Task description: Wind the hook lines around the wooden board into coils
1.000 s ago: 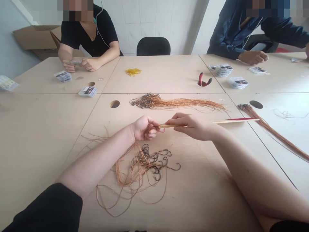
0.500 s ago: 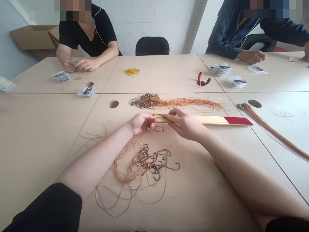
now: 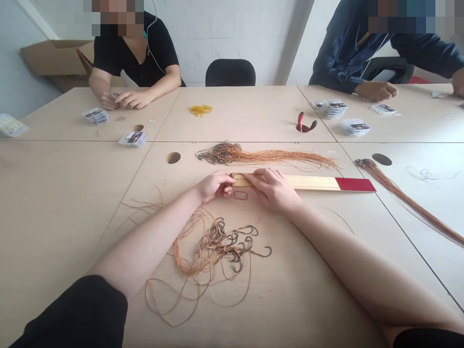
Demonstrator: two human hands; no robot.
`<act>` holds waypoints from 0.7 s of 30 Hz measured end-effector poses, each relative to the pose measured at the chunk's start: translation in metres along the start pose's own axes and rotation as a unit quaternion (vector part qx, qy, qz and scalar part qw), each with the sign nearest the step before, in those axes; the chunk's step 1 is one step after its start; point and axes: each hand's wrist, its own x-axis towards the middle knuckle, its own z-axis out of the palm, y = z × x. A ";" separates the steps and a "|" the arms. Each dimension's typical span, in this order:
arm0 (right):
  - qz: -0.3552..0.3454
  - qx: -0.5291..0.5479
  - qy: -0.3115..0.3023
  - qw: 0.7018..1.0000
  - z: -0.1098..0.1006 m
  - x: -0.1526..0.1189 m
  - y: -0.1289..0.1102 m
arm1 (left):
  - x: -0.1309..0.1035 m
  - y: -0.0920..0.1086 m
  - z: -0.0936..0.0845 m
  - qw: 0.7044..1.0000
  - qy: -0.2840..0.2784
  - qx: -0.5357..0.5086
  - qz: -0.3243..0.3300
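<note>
A narrow wooden board (image 3: 313,182) with a red right end lies crosswise on the table. My left hand (image 3: 214,186) is closed at its left end, thumb and finger pinching the edge there. Over the board's left part, my right hand (image 3: 273,189) is closed on the wood, with a dark curved hook (image 3: 238,175) beside its fingertips. Nearer me is a loose tangle of hooks with orange cords (image 3: 217,246). Behind the board stretches a bundle of hooks and orange cords (image 3: 253,155). A small red-edged label (image 3: 240,195) is just below the board.
Another corded bundle (image 3: 402,193) lies at the right. Red-handled pliers (image 3: 306,126) stand in a table hole. Yellow bands (image 3: 200,110) and clear boxes (image 3: 333,109) are farther back. Two people sit across the table (image 3: 72,193), their hands on it.
My right hand has shifted slightly down and its raised fingers have lowered onto the board. The board's red end has moved slightly left. The whole view has shifted a little.
</note>
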 end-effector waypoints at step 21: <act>-0.005 0.016 0.001 1.000 0.002 -0.001 0.003 | 0.000 0.002 -0.001 1.000 -0.003 0.014 -0.015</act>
